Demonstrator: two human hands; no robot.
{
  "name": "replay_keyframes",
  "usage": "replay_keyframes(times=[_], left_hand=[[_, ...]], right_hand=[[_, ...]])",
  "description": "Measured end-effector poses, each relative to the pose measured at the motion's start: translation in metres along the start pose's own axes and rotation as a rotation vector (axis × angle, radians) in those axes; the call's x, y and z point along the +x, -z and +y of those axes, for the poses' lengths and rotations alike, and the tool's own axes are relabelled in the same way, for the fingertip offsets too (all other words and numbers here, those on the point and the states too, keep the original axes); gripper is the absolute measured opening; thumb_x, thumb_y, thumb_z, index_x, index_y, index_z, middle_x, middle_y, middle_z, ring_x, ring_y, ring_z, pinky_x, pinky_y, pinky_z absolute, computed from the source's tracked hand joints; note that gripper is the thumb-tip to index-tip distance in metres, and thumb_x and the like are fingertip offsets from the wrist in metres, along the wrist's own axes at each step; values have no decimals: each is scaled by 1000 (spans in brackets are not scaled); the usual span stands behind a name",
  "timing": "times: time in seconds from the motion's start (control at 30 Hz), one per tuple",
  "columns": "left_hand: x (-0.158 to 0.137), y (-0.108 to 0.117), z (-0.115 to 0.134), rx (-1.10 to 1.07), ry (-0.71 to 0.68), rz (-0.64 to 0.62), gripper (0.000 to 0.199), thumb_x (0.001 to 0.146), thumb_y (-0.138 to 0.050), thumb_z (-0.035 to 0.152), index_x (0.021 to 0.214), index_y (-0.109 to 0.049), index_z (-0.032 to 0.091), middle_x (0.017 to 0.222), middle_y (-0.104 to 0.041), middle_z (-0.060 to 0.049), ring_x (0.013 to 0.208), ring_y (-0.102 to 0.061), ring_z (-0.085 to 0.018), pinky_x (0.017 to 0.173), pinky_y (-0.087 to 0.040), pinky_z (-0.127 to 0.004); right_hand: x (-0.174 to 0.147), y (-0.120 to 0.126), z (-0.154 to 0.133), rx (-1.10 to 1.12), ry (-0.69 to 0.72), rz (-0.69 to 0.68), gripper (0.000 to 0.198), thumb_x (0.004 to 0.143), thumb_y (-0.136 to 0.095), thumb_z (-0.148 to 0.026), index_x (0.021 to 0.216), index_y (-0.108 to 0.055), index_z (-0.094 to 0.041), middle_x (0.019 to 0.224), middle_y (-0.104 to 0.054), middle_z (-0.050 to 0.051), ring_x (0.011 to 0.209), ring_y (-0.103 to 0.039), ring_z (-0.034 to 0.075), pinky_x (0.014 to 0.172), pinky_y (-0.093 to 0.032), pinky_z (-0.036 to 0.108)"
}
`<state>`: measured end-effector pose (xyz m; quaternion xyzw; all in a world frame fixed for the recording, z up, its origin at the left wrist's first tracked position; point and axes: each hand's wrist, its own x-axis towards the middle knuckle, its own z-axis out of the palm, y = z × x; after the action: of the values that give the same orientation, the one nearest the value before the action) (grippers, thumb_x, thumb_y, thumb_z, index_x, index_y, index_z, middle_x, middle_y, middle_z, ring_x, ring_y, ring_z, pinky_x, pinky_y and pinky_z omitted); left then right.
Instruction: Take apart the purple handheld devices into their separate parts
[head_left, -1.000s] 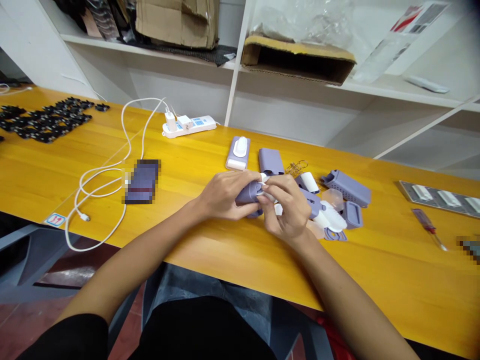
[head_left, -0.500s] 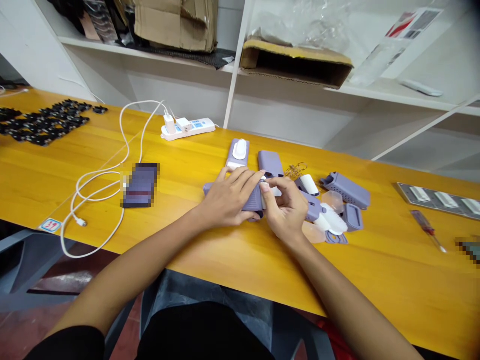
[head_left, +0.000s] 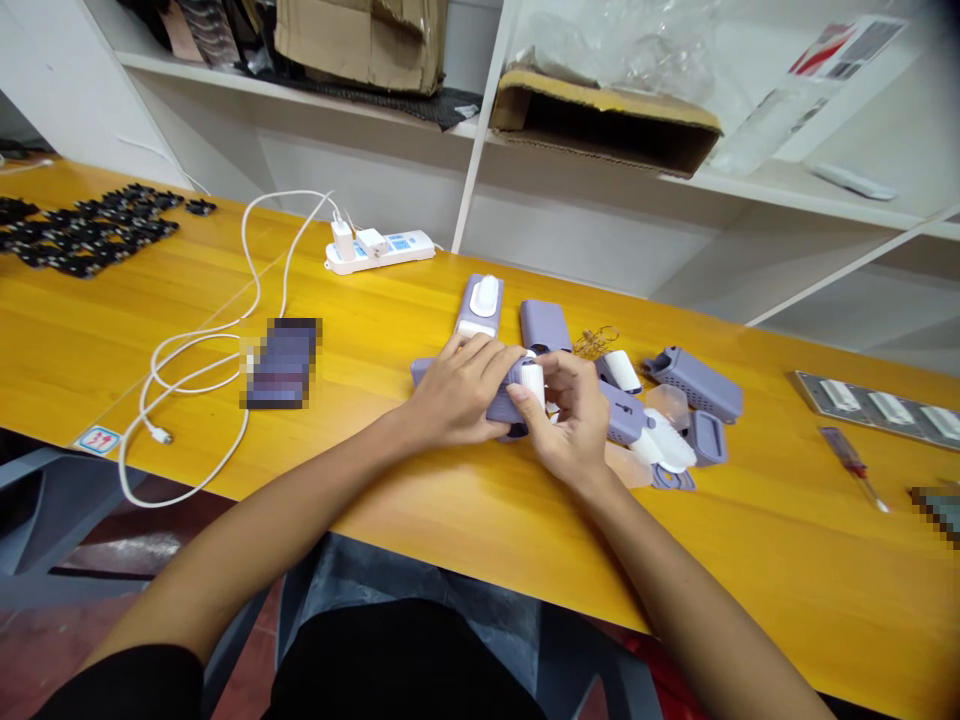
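Observation:
My left hand (head_left: pixel 466 392) is wrapped over a purple plastic housing (head_left: pixel 504 402), which lies low over the table and is partly hidden by the fingers. At its right end sits a white ribbed part (head_left: pixel 533 380). My right hand (head_left: pixel 568 410) grips that white part between thumb and fingers, against the housing. Just behind the hands are a purple piece with a white knob (head_left: pixel 484 297) and a plain purple shell (head_left: pixel 545 325). To the right of my right hand lie a purple cover (head_left: pixel 622 412) and white plastic pieces (head_left: pixel 666 442).
A perforated purple housing (head_left: pixel 694 383) and a screwdriver (head_left: pixel 853 463) lie to the right, near a metal strip with white parts (head_left: pixel 890 408). On the left are a pixelated dark object (head_left: pixel 283 363), a white cable (head_left: pixel 247 440), a power strip (head_left: pixel 386 252) and many black parts (head_left: pixel 90 230).
The white ribbed part now shows plainly at the housing's right end, with my right thumb and fingers around it. My left hand keeps its hold. The whole view has shifted slightly.

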<state>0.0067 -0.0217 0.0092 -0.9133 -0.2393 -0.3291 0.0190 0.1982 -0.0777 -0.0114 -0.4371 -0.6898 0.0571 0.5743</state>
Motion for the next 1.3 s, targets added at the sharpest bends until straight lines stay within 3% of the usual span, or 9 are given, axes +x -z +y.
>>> replay_keyframes(times=[0.23, 0.4, 0.77, 1.07, 1.3], left_hand=[[0, 2, -2, -57, -1, 0, 66, 93, -78, 38, 149, -56, 11, 137, -73, -22, 126, -69, -41, 106, -54, -55], [1, 2, -3, -92, -26, 32, 67, 95, -78, 45, 148, -55, 12, 134, -73, -22, 124, -70, -40, 104, -56, -55], [1, 1, -6, -118, -51, 61, 67, 94, -79, 45, 148, -55, 13, 134, -75, -21, 123, -71, -40, 103, -56, -54], [1, 0, -5, -123, -71, 100, 62, 93, -75, 38, 145, -54, 13, 134, -75, -19, 123, -73, -37, 104, -57, -51], [2, 0, -3, -136, -74, 114, 60, 94, -75, 40, 144, -54, 14, 135, -75, -20, 124, -73, -37, 106, -57, -51]], right_hand=[[3, 0, -12, 118, -176, 7, 36, 101, -82, -48, 124, -66, -25, 94, -73, 2, 69, -64, 16, 54, -50, 29], [6, 2, -16, 137, -179, 14, 32, 102, -81, -47, 121, -68, -26, 91, -72, 1, 69, -64, 16, 56, -51, 30], [4, 4, -14, 72, -69, -16, 23, 107, -74, -36, 126, -66, -26, 85, -70, -2, 60, -60, 13, 50, -44, 26], [-2, -2, -10, -186, 183, 133, 23, 106, -74, -25, 129, -71, -22, 93, -76, 4, 60, -61, 14, 52, -53, 30], [8, 0, -21, -233, 279, 162, 18, 104, -75, -19, 122, -76, -22, 87, -76, 3, 58, -59, 15, 52, -49, 31]])
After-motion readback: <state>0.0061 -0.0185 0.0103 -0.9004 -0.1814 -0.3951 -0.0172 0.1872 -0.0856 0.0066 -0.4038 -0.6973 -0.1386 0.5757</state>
